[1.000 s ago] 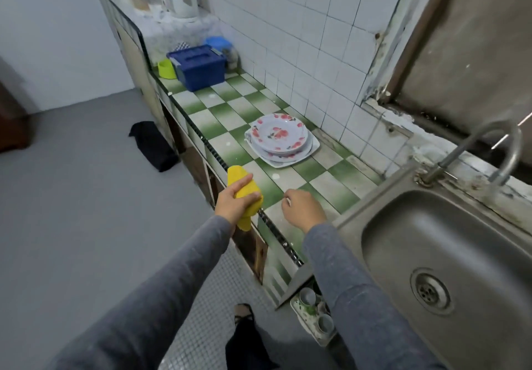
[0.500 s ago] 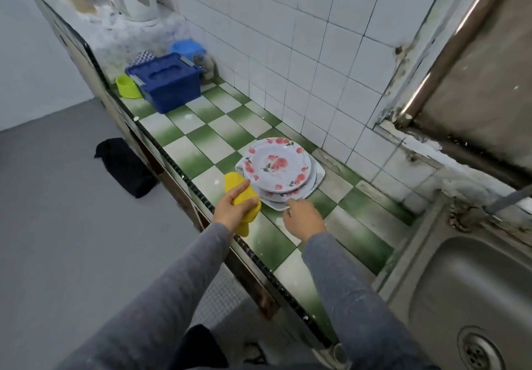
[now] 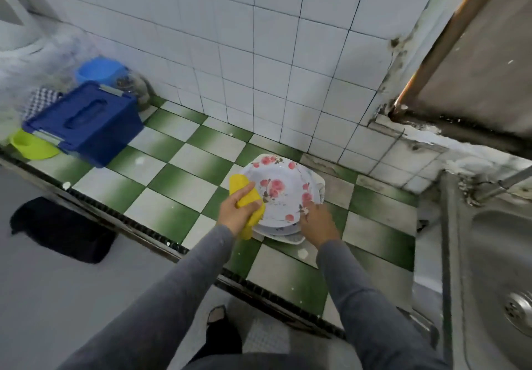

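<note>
On near counter [image 3: 184, 168] | your left hand [image 3: 237, 212] grips yellow cloth [image 3: 247, 197] | right hand [image 3: 316, 222] at top plate [image 3: 283, 194] rim, grip unclear | stiff, slick, fragile: take opposite rims

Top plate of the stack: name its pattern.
The top plate is white with pink flowers; head view.

A second ago my left hand [image 3: 236, 211] held the yellow cloth [image 3: 247, 194] at the counter's front edge and my right hand [image 3: 316, 221] sat knuckled on the tiles, both well short of the plates. Half a second ago they had reached the stack's near rim. Now the cloth lies on the left rim of the top plate [image 3: 283, 188] at frame centre, my right hand grips its lower right rim, and the sink [image 3: 449, 240] has slid to the right edge.
</note>
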Demonstrator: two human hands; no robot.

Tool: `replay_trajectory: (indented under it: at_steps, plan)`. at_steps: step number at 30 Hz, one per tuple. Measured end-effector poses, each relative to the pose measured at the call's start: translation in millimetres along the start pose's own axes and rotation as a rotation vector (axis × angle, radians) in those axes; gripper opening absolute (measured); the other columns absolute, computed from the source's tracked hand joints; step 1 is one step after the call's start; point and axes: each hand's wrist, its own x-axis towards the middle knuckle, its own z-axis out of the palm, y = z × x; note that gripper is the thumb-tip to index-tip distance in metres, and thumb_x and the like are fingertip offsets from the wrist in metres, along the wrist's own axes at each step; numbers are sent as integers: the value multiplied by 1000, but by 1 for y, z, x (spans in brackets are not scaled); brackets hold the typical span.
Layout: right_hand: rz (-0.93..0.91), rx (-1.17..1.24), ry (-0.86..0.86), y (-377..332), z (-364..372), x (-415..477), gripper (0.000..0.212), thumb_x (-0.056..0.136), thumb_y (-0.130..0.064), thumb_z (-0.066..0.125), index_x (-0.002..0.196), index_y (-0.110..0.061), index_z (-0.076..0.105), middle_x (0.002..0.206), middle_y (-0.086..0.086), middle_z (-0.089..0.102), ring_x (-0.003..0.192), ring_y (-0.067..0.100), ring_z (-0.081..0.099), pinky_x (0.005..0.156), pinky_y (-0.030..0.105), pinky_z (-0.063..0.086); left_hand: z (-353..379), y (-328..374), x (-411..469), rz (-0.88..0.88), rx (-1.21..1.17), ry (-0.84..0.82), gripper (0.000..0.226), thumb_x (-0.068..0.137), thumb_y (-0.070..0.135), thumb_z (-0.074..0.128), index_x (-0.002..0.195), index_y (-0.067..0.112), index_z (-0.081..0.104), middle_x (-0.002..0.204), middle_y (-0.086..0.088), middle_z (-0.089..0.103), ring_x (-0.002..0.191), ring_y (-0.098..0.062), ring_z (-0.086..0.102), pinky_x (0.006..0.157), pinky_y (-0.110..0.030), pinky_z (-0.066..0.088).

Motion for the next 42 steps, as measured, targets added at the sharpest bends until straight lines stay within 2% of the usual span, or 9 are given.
replay_trajectory:
  at_steps: [3, 9, 16, 20, 25, 31, 35, 40, 42]
  plan:
    - [65, 42, -1, -12, 14, 8, 53, 106, -30, 40, 156, -20, 27, 142, 18, 44, 125, 35, 49, 104, 40, 45, -16, 9, 21, 10, -18, -63, 51, 89, 4, 69, 133, 28, 59, 114, 6, 59, 92, -11, 59, 74, -17, 55]
    - [197, 232, 110, -23, 38, 17, 58, 105, -30, 47, 157, -18, 26, 152, 18, 30, 136, 34, 38, 113, 39, 34, -37, 8, 58, -24, 9, -143, 52, 86, 4, 72, 130, 30, 62, 126, -3, 57, 111, -22, 58, 100, -37, 51]
    - [374, 753, 283, -31, 41, 21, 49, 98, -23, 64, 145, -19, 51, 123, 7, 38, 126, 29, 47, 103, 31, 43, -41, 4, 79, -72, -3, -184, 46, 85, 8, 74, 114, 42, 66, 134, -5, 55, 118, -28, 57, 102, -48, 51]
    - [410, 888, 317, -32, 40, 22, 48, 95, -14, 67, 142, -19, 55, 123, 4, 37, 117, 18, 44, 83, 10, 44, -42, 2, 86, -102, -40, -179, 46, 85, 8, 75, 115, 42, 67, 135, -5, 55, 117, -29, 59, 97, -47, 54]
    - [411, 865, 352, -31, 43, 22, 49, 94, -9, 67, 142, -16, 55, 121, 2, 36, 116, 15, 42, 92, 14, 38, -40, 2, 90, -101, -49, -175, 45, 86, 10, 74, 115, 43, 66, 135, -4, 54, 117, -29, 58, 95, -45, 55]
    - [440, 884, 352, -30, 38, 30, 46, 98, -3, 60, 142, -15, 51, 122, -1, 35, 110, 17, 48, 54, 2, 48, -35, 2, 92, -89, -75, -153, 43, 87, 11, 74, 116, 42, 66, 137, -5, 53, 116, -28, 58, 96, -45, 55]
    - [463, 776, 331, -27, 34, 33, 47, 99, -4, 59, 143, -19, 51, 124, 0, 35, 107, 15, 44, 68, 6, 50, -36, 4, 92, -68, -101, -150, 46, 88, 7, 71, 123, 36, 63, 131, -2, 53, 103, -16, 60, 73, -25, 58]
    - [447, 655, 306, -27, 30, 34, 56, 97, 2, 58, 144, -27, 50, 131, 9, 36, 111, 23, 52, 95, 24, 50, -43, 6, 98, -70, -121, -154, 43, 87, 7, 72, 114, 40, 66, 137, -5, 53, 115, -27, 59, 90, -39, 56]
    - [448, 647, 302, -25, 31, 34, 56, 96, 5, 56, 140, -30, 53, 130, 11, 39, 103, 21, 50, 93, 26, 48, -46, 7, 100, -72, -119, -154, 43, 86, 7, 73, 111, 41, 68, 138, -7, 53, 116, -29, 59, 93, -44, 56]
